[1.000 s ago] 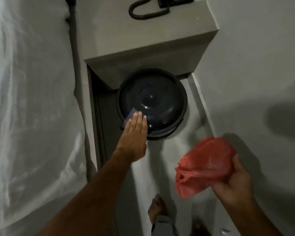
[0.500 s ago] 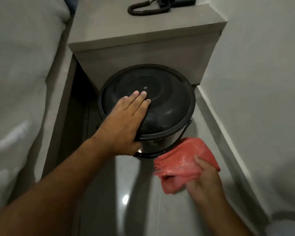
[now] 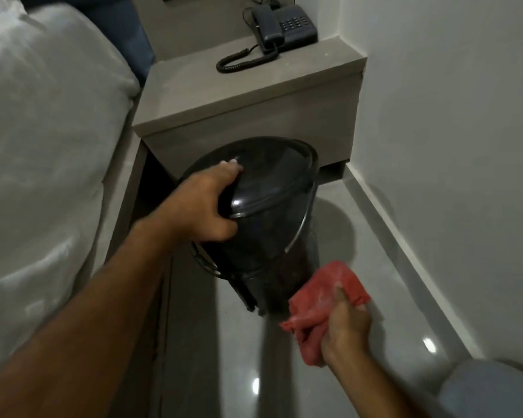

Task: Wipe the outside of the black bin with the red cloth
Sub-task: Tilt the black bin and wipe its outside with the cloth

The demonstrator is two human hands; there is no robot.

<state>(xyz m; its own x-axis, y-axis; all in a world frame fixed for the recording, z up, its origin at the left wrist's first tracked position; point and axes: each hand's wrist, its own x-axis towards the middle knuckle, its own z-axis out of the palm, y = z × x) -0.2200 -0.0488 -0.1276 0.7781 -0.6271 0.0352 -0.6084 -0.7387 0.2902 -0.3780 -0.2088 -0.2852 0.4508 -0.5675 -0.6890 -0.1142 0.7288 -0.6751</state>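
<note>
The black bin (image 3: 272,236) with a domed lid stands on the grey floor under the bedside shelf and leans toward me. My left hand (image 3: 204,206) grips the near left edge of its lid, fingers over the top and thumb below the rim. The red cloth (image 3: 323,303) is bunched in my right hand (image 3: 346,327), low down at the bin's right side near its base. The cloth touches or nearly touches the bin's lower wall. The bin's far side is hidden.
A grey bedside shelf (image 3: 248,98) overhangs the bin and carries a dark corded phone (image 3: 284,28). The bed with white sheets (image 3: 43,146) fills the left. A white wall with a skirting board (image 3: 405,236) closes the right. My knee (image 3: 495,390) shows at the bottom right.
The view dropped lower and closer. My left hand went from lying flat on the lid to gripping its edge, and the bin tilted. My right hand carried the cloth down to the bin's lower right side.
</note>
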